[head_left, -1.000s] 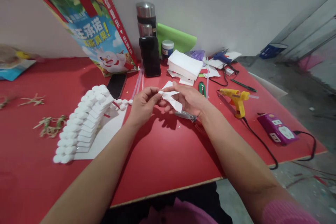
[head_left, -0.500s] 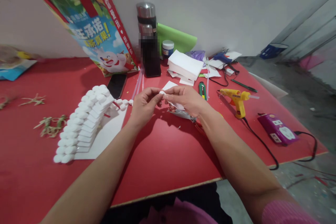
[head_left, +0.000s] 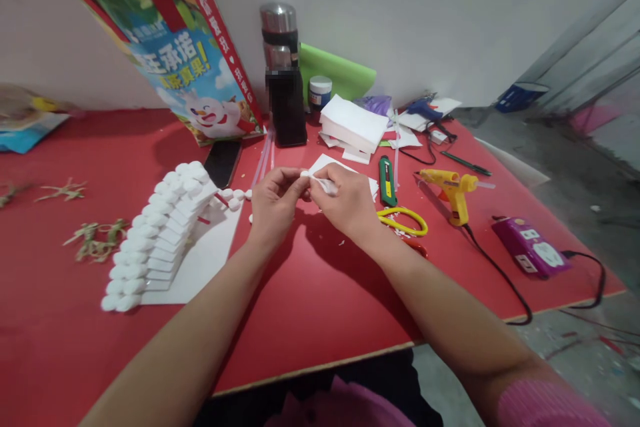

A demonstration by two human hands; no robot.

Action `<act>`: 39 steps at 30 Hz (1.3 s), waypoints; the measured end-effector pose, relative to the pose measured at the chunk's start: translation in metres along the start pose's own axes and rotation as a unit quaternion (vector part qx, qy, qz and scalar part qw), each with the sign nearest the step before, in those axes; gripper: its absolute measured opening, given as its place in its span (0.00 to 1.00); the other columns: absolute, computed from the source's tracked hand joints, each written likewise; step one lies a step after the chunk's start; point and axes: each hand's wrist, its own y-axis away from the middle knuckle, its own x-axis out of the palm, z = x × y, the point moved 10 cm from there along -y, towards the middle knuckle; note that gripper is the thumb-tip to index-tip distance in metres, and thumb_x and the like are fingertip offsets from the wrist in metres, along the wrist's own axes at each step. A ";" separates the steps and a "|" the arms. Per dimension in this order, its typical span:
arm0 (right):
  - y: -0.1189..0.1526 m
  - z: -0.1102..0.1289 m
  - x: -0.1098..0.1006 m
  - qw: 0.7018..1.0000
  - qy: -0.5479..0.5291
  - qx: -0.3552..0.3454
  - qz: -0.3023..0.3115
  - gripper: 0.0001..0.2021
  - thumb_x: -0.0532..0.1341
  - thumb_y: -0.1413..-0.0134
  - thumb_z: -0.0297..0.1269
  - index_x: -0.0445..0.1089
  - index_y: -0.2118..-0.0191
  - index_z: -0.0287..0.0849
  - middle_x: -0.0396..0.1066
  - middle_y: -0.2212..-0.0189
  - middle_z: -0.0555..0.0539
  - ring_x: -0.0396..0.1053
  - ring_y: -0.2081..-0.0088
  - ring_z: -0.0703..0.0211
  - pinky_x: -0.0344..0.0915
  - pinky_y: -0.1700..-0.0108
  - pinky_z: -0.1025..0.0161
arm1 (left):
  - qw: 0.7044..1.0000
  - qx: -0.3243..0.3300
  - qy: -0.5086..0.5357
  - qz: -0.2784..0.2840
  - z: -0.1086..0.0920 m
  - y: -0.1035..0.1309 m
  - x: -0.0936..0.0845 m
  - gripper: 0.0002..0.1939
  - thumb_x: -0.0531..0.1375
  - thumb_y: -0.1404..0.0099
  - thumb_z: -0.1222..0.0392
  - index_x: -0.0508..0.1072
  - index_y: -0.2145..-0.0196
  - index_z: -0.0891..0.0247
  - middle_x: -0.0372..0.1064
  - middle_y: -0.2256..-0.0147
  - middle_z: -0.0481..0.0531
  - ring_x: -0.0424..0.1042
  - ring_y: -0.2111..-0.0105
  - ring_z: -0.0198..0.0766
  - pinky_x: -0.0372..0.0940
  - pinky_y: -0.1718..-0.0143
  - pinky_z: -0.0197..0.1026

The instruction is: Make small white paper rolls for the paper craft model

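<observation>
In front of me, my left hand (head_left: pixel 277 201) pinches a small white rounded piece (head_left: pixel 305 175) between thumb and fingertips. My right hand (head_left: pixel 347 203) is closed in a pinch on a white soft-looking strip (head_left: pixel 327 185), its fingertips against those of the left. Whether strip and rounded piece are joined I cannot tell. To the left stands a curved model (head_left: pixel 163 227) of stacked white rounded pieces and thin white slats on a white board (head_left: pixel 210 267). Scissors with a yellow handle (head_left: pixel 407 220) lie by my right wrist, their blades hidden.
A green utility knife (head_left: pixel 387 181), a yellow glue gun (head_left: pixel 453 190) and a purple power box (head_left: pixel 530 247) lie on the right. Behind are white sheets (head_left: pixel 355 121), a flask (head_left: pixel 279 27), an upright phone (head_left: pixel 289 109) and a printed bag (head_left: pixel 190 67). Twine figures (head_left: pixel 97 240) lie left.
My right hand has turned and shifted slightly left and down, its fingers curling in more. The white strip now shows in it, and the scissors' yellow handle has come into view.
</observation>
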 end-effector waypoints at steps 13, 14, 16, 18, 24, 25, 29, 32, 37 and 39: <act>-0.004 0.009 0.004 0.984 0.010 -0.127 0.123 0.10 0.56 0.31 0.33 0.73 0.64 0.41 0.76 0.70 0.46 0.70 0.70 0.57 0.61 0.64 0.60 | 0.995 -0.095 0.022 0.030 0.016 -0.008 -0.006 0.16 0.81 0.55 0.58 0.80 0.73 0.63 0.81 0.72 0.52 0.81 0.72 0.41 0.78 0.64 0.44; -0.005 0.008 0.004 0.984 -0.003 -0.119 0.131 0.10 0.57 0.31 0.33 0.74 0.64 0.41 0.76 0.71 0.46 0.70 0.70 0.58 0.61 0.64 0.61 | 0.994 -0.097 0.023 0.036 0.016 -0.008 -0.004 0.17 0.81 0.56 0.58 0.80 0.73 0.63 0.81 0.72 0.52 0.81 0.72 0.41 0.78 0.65 0.44; -0.006 0.006 0.003 0.982 -0.030 -0.109 0.152 0.10 0.58 0.31 0.33 0.74 0.65 0.42 0.77 0.70 0.48 0.70 0.69 0.59 0.61 0.64 0.62 | 0.993 -0.099 0.026 0.053 0.014 -0.007 0.000 0.18 0.81 0.57 0.58 0.78 0.74 0.63 0.81 0.73 0.52 0.81 0.73 0.42 0.78 0.66 0.43; -0.007 0.007 0.002 0.978 -0.054 -0.110 0.167 0.10 0.59 0.32 0.33 0.75 0.65 0.42 0.77 0.70 0.48 0.70 0.69 0.60 0.61 0.64 0.63 | 0.992 -0.099 0.030 0.070 0.012 -0.006 0.003 0.18 0.81 0.58 0.59 0.78 0.74 0.63 0.81 0.74 0.51 0.82 0.73 0.42 0.79 0.66 0.43; -0.009 0.001 0.001 0.982 -0.075 -0.075 0.156 0.07 0.62 0.35 0.33 0.76 0.65 0.41 0.77 0.71 0.48 0.70 0.70 0.60 0.61 0.65 0.63 | 0.993 -0.097 0.001 0.070 0.012 -0.003 0.004 0.16 0.79 0.52 0.57 0.86 0.65 0.63 0.83 0.70 0.52 0.82 0.72 0.42 0.79 0.65 0.43; -0.010 -0.002 0.002 0.984 -0.072 -0.061 0.150 0.07 0.62 0.35 0.33 0.76 0.65 0.41 0.77 0.71 0.48 0.70 0.70 0.60 0.61 0.65 0.63 | 0.993 -0.098 -0.002 0.062 0.013 -0.003 0.003 0.15 0.79 0.51 0.57 0.86 0.65 0.63 0.83 0.70 0.53 0.82 0.71 0.42 0.79 0.65 0.43; -0.011 -0.009 0.001 0.990 -0.056 -0.021 0.130 0.08 0.63 0.35 0.34 0.75 0.66 0.41 0.78 0.71 0.47 0.72 0.69 0.58 0.62 0.64 0.62 | 0.992 -0.112 0.012 0.064 0.017 -0.002 0.005 0.16 0.79 0.49 0.54 0.87 0.63 0.62 0.83 0.70 0.53 0.82 0.71 0.42 0.79 0.63 0.44; -0.012 -0.014 0.003 0.988 -0.067 -0.004 0.140 0.06 0.64 0.36 0.33 0.76 0.66 0.42 0.80 0.69 0.47 0.73 0.68 0.58 0.64 0.63 0.62 | 0.989 -0.118 0.008 0.084 0.017 -0.001 0.009 0.17 0.79 0.47 0.52 0.87 0.63 0.62 0.83 0.70 0.54 0.82 0.70 0.43 0.78 0.62 0.45; -0.012 -0.025 0.004 0.988 -0.068 0.040 0.136 0.07 0.66 0.36 0.37 0.75 0.67 0.42 0.79 0.69 0.47 0.73 0.67 0.57 0.63 0.64 0.62 | 0.993 -0.084 -0.015 0.082 0.015 -0.004 0.006 0.14 0.78 0.45 0.53 0.86 0.63 0.62 0.83 0.66 0.53 0.81 0.66 0.41 0.77 0.60 0.42; -0.012 -0.025 0.003 0.989 -0.064 0.040 0.125 0.07 0.66 0.37 0.37 0.75 0.67 0.41 0.78 0.69 0.47 0.72 0.68 0.58 0.62 0.64 0.62 | 0.994 -0.072 -0.006 0.081 0.014 -0.005 0.006 0.14 0.77 0.44 0.54 0.85 0.63 0.62 0.83 0.60 0.54 0.81 0.63 0.41 0.76 0.57 0.43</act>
